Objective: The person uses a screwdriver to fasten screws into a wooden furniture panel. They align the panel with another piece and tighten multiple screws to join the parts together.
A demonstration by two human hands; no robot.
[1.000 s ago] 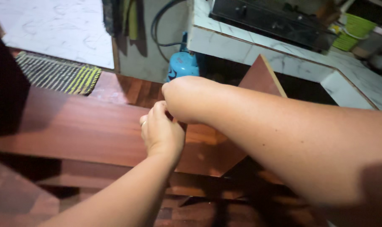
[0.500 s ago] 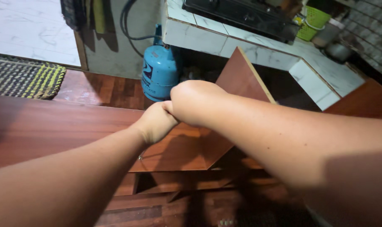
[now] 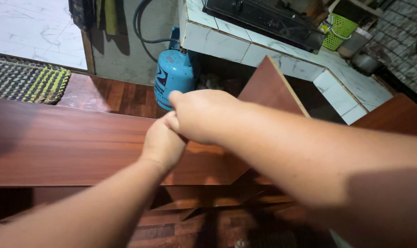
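Both hands are together over a long reddish-brown wooden board (image 3: 70, 147) that lies across the view from the left side to the middle. The left hand (image 3: 161, 143) is closed as a fist and rests on the board near its far edge. The right hand (image 3: 200, 114) is also closed and presses against the left one from above, so the two touch; whether they hold something small between them I cannot tell, because the fingers hide it. A second wooden panel (image 3: 270, 89) stands tilted just behind the hands. Further back a blue gas cylinder (image 3: 174, 76) stands on the wooden floor beside a white tiled counter (image 3: 245, 48) with a black gas stove (image 3: 263, 18) on it. A woven mat (image 3: 25, 80) lies at the left, and a green basket (image 3: 338, 31) is on the counter.
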